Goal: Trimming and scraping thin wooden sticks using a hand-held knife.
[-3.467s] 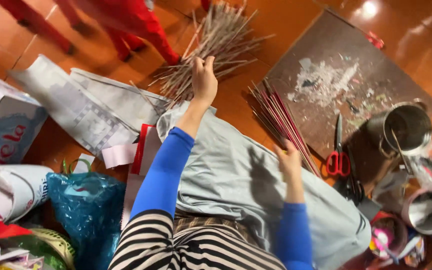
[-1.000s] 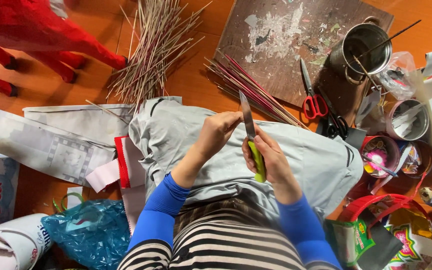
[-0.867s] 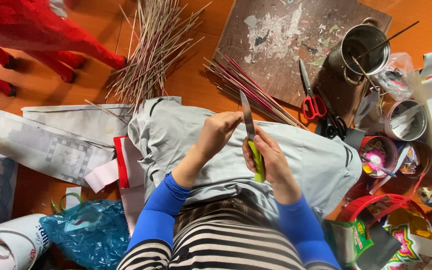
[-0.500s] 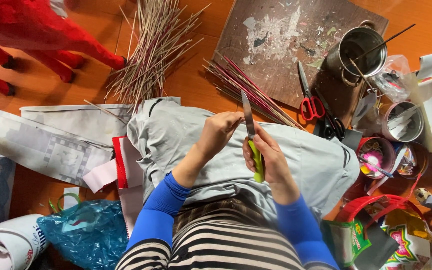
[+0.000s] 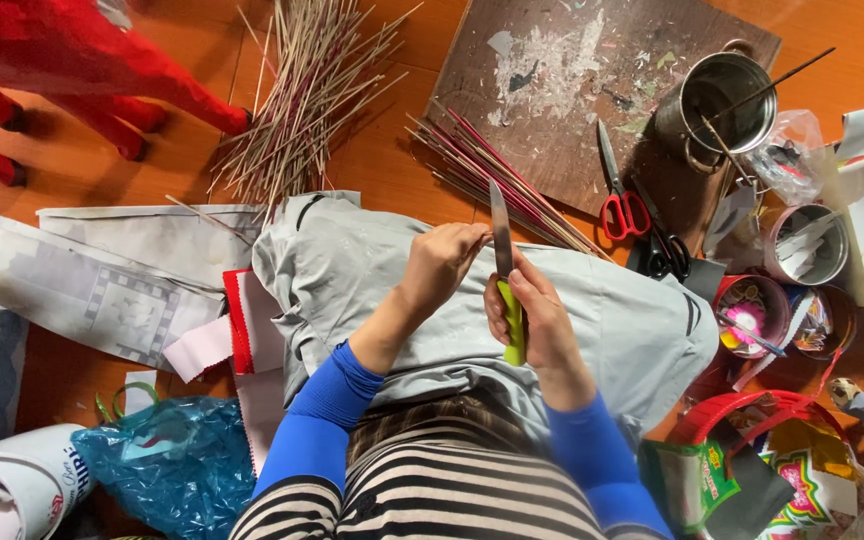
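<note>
We sit on an orange-brown wooden floor (image 5: 392, 160). On it, far and left of centre, lies a loose heap of pale sticks (image 5: 302, 100); further left stand the legs of a red paper animal (image 5: 72, 60). A dark, paint-flecked board (image 5: 572, 90) lies far right, with a bundle of red-tipped sticks (image 5: 492, 170) just beside its near edge. At the left lie flattened newspaper sheets (image 5: 82, 280), and near them a blue plastic bag (image 5: 162, 460). A red basket (image 5: 752, 420) sits near right.
</note>
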